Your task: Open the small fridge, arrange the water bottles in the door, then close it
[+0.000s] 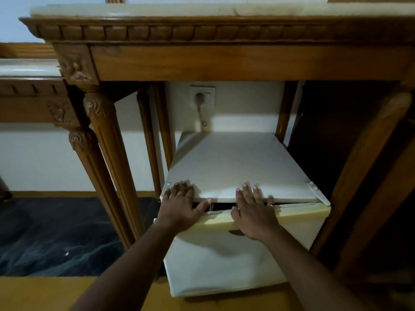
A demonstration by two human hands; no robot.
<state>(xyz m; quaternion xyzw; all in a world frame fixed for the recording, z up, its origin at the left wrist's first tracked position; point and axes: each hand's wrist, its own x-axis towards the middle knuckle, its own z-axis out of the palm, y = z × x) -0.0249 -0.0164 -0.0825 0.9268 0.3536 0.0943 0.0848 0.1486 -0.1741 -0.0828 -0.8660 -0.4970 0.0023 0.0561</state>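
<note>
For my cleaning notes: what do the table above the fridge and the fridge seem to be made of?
Table: brown wood, probably varnished, with visible grain and carving; its pale top looks like stone.
Fridge: smooth white casing, perhaps painted metal or plastic; the door looks yellowed.

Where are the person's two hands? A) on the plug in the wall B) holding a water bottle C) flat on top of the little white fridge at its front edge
C: the left hand and right hand lie spread on the small white fridge, over its top front edge.
</note>
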